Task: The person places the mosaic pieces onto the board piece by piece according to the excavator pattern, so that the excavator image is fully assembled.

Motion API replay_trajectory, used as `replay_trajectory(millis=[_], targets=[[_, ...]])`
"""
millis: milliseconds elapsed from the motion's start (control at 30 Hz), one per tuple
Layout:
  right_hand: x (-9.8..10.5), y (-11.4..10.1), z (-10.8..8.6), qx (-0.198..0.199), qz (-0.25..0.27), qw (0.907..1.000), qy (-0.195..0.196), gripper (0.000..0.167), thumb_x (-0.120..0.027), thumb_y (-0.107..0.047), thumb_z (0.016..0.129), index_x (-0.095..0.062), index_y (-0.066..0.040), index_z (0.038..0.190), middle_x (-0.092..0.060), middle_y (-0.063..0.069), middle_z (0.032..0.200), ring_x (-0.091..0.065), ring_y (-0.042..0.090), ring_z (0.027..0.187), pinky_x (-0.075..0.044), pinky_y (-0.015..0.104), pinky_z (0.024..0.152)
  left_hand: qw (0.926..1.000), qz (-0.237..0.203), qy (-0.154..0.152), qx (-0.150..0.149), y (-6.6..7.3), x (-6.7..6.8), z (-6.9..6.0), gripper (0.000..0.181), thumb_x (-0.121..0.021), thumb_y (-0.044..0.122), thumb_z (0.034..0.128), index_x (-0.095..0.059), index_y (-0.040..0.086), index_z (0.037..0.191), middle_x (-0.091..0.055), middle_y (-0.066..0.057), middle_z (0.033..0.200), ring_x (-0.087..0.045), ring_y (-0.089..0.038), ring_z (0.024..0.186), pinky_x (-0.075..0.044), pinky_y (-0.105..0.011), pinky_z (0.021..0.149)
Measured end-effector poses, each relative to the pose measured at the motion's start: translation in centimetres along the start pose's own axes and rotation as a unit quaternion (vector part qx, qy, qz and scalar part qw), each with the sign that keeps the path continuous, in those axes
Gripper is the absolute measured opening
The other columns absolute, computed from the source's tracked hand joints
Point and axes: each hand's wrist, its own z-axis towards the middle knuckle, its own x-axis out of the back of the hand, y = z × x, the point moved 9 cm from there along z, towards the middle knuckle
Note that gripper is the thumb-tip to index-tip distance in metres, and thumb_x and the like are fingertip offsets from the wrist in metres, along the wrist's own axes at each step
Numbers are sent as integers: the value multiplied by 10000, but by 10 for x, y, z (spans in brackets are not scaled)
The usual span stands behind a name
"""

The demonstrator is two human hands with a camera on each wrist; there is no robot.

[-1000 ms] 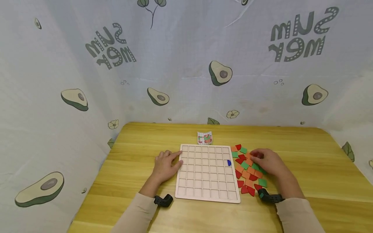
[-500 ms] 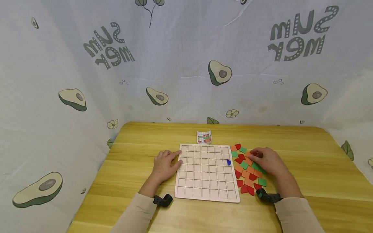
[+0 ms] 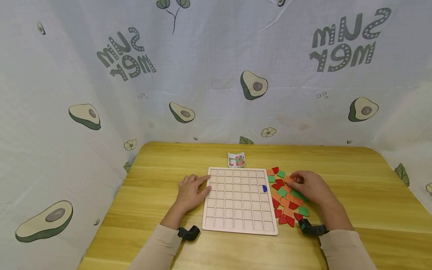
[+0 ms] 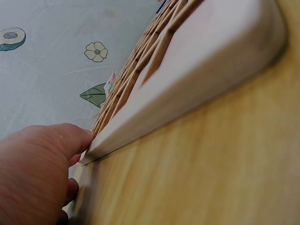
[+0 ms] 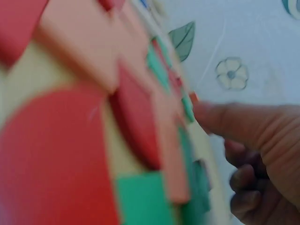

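Observation:
A pale wooden grid board [image 3: 239, 231] lies flat on the table, with one blue piece [image 3: 264, 188] in a cell near its right edge. My left hand [image 3: 189, 192] rests beside the board, index finger and thumb touching its left edge; the left wrist view shows the thumb [image 4: 75, 136] against that edge. Over the far right of a loose pile, my right hand [image 3: 312, 186] pinches an orange tile [image 3: 288, 179] between thumb and fingers. In the right wrist view that orange tile [image 5: 194, 97] is mostly hidden behind the thumb. The other right fingers curl under.
Right of the board spread flat tiles: green squares [image 3: 303, 211], orange squares [image 3: 288, 212] and red rounded pieces [image 3: 290, 221], some overlapping. A small printed pattern card [image 3: 236, 160] stands behind the board. A patterned curtain [image 3: 216, 112] borders the wooden table [image 3: 168, 157].
The right hand stays over the pile, its fingertips shifting slightly at the orange tile. A green tile near them has moved a little. The left hand and board keep their places.

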Motion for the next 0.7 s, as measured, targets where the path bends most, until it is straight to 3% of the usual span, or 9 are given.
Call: replay_trajectory(millis=[233, 367, 700], targets=[[-27, -51, -10, 785, 571, 9917, -841, 306, -780, -370, 897, -722, -146, 1096, -559, 6, 814, -498, 160, 743, -407, 273, 612, 9999, -32, 105, -50, 0, 0, -1, 450, -641, 431, 962, -666, 253, 1375, -576, -2, 947, -414, -164, 848, -286, -347, 771], [-47, -71, -13, 1076, 502, 9851, -1246, 242, -795, -375, 880, -715, -205, 1032, -537, -38, 769, -480, 125, 695, -379, 253, 601, 9999, -46, 144, -54, 0, 0, -1, 448, -640, 434, 962, -667, 257, 1373, -570, 3, 936, -407, -158, 841, -281, -345, 767], [-51, -69, -12, 962, 520, 9877, -1113, 217, -813, -306, 869, -705, -197, 1022, -532, -30, 748, -476, 131, 668, -368, 255, 582, 9999, -22, 124, -34, 0, -1, 0, 445, -641, 432, 961, -667, 263, 1372, -567, 5, 937, -397, -155, 832, -270, -337, 753]])
